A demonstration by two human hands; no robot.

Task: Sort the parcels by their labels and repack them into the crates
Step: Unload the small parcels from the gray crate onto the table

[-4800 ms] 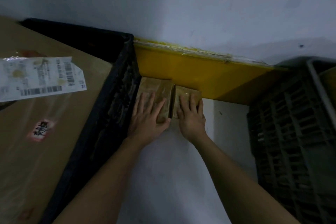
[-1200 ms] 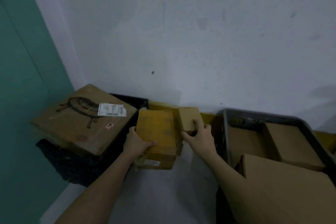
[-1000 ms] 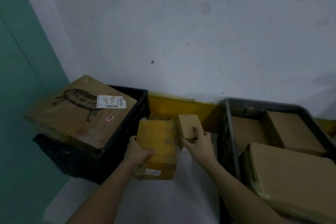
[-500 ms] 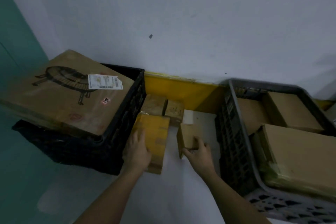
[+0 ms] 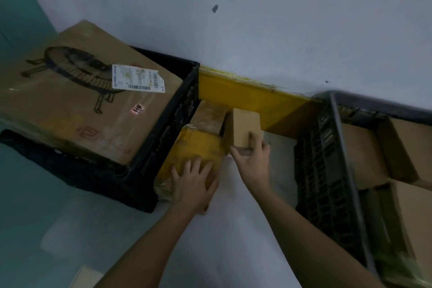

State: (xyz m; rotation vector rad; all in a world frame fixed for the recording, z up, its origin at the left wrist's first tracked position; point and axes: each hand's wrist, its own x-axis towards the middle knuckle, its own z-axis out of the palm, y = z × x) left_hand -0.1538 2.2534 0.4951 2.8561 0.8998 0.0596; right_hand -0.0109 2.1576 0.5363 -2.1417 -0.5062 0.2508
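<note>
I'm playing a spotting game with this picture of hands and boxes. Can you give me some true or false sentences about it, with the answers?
1. The left hand lies on a yellow parcel. True.
2. The right hand holds nothing. False: it grips a small brown box.
3. The big box on the black crate has a white label. True.
4. The grey crate has no boxes inside. False: brown boxes fill it.

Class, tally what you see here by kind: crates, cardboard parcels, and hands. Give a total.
Crates: 2 (black crate, grey crate)
Cardboard parcels: at least 7, some partly hidden
Hands: 2 (left hand, right hand)
Total: 11
</note>
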